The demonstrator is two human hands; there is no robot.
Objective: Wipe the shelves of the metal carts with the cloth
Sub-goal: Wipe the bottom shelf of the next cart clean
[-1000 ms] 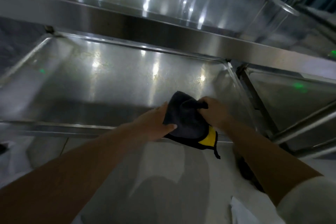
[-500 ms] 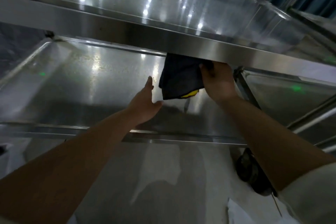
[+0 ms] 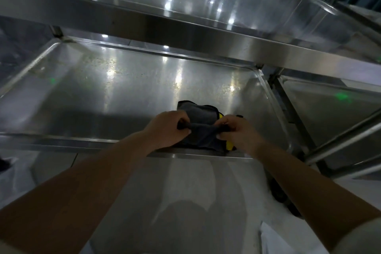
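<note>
Pinching cloth (image 3: 201,128) taut between left hand (image 3: 167,128) and right hand (image 3: 240,132) at shelf (image 3: 103,88) front edge; fold flat, then wipe evenly.

One head-worn camera, looking forward and steeply down from above the person's arms.

The wide lens sits close over the work: both forearms run up from the bottom corners to the left hand (image 3: 165,128) and the right hand (image 3: 239,132), which meet near the middle of the frame at a dark cloth (image 3: 201,121). The view faces the cart's lower shelf (image 3: 103,88) from its near edge, with the upper shelf (image 3: 226,6) crossing the top of the frame, nearer the lens. A neighbouring cart (image 3: 329,105) enters at the right edge, and the pale floor (image 3: 185,181) fills the bottom. Straight rails bow toward the edges. There is only this view, so nothing is shared with another.
</note>
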